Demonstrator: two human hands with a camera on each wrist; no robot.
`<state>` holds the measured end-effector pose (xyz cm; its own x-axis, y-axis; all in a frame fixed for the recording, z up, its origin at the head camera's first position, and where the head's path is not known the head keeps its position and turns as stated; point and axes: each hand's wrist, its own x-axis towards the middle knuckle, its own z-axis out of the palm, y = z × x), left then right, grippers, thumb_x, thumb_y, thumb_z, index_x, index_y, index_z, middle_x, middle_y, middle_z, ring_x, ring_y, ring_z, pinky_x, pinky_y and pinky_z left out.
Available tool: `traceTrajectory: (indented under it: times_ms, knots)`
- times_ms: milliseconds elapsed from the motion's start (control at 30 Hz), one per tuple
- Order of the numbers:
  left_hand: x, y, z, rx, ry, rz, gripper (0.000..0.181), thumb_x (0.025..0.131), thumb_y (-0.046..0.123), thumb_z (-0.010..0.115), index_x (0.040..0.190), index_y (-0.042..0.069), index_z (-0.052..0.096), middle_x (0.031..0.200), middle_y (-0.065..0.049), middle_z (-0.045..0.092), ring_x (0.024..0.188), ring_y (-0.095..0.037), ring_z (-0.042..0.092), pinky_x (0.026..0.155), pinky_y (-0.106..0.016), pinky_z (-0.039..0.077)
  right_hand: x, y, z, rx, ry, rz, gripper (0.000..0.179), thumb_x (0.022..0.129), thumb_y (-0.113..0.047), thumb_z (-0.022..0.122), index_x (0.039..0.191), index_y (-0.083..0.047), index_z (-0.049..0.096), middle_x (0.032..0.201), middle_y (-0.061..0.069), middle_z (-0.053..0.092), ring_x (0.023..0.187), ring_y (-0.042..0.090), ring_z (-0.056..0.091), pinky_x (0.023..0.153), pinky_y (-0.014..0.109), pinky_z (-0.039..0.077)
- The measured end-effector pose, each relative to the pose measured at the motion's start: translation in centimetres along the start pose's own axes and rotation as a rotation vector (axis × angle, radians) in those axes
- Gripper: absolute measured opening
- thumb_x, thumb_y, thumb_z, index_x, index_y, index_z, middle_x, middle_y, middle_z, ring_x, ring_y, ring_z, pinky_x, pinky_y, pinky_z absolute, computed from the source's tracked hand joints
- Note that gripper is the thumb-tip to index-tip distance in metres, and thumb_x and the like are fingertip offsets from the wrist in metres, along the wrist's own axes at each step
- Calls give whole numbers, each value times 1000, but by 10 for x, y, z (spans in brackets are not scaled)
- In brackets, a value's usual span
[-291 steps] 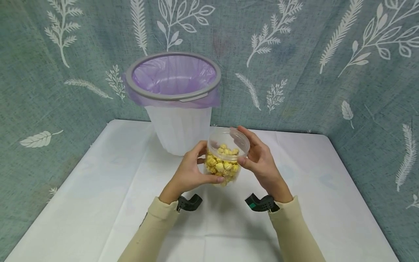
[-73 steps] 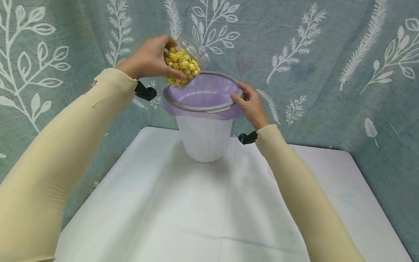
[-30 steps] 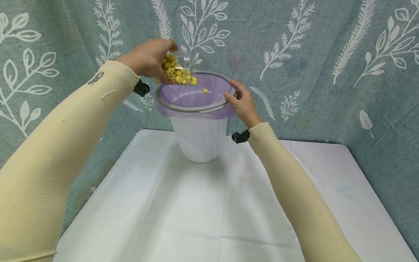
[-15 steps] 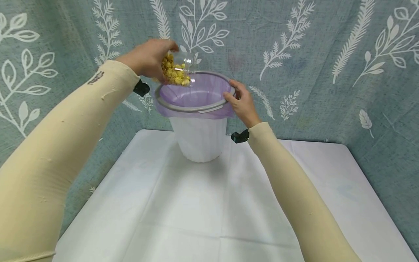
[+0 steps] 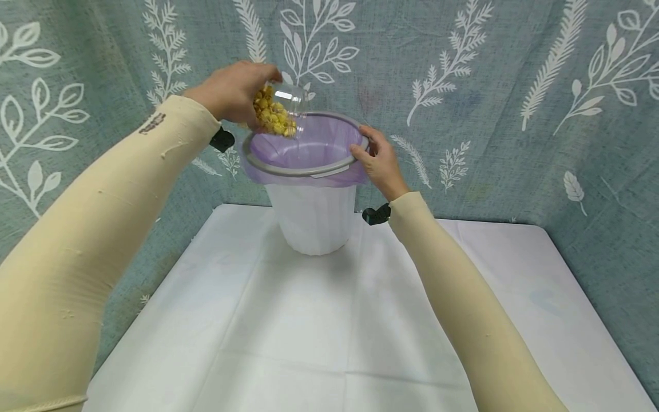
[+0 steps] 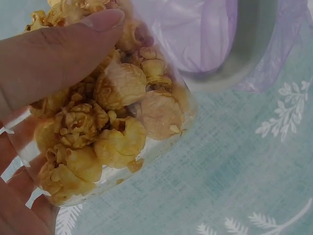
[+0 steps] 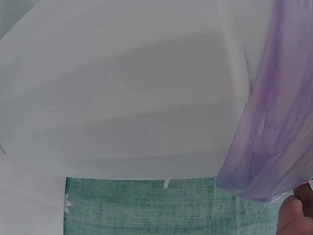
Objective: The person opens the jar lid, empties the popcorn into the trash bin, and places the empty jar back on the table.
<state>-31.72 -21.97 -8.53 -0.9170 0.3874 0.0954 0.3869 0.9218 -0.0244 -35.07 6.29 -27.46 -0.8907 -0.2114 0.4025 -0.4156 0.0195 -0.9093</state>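
Note:
Above the left side of a white bin (image 5: 311, 217), my left hand (image 5: 231, 91) grips a clear plastic jar (image 5: 292, 96) part full of yellow popcorn (image 5: 275, 117). The jar lies tilted on its side with its mouth to the right, over the bin's opening. In the left wrist view, my thumb (image 6: 58, 54) lies across the jar's wall, with popcorn (image 6: 120, 83) behind the plastic. My right hand (image 5: 382, 166) grips the right side of the bin's grey rim (image 5: 288, 171), thumb on the near side. Its fingertips (image 7: 292, 210) show by the purple liner (image 7: 274, 122) in the right wrist view.
The purple bag (image 5: 319, 146) lines the bin and folds down outside its rim. The bin stands at the back of a white-covered table (image 5: 298, 326). Green leaf-patterned curtains (image 5: 386, 68) hang behind and at both sides.
Earlier both hands held the jar over the table; since then the left carried it to the bin and the right took the rim. A popcorn piece fell binward; the jar's mouth has since shifted slightly left.

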Motion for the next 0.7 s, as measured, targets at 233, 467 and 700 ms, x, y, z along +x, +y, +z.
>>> traceTrajectory:
  times_ms: [233,467,700]
  knots:
    - [0,2,0,33,-4,1,109,66,1,96,158,5,39,154,-26,48,141,-51,42,114,-71,36,0,0,-1,-13,7,-15,59,106,-19,66,159,-6,44,161,8,41,135,23,54,108,35,49]
    - [1,2,0,39,-9,1,109,63,1,97,157,7,41,152,-24,50,139,-50,43,113,-71,38,0,0,0,-9,7,-9,59,106,-18,66,159,-6,44,162,7,41,133,22,54,106,35,50]
    - [2,4,0,57,-13,4,110,62,4,98,157,7,42,150,-25,51,138,-50,44,110,-71,40,1,0,0,-1,1,-11,59,106,-19,65,159,-6,43,162,8,40,135,23,54,107,36,50]
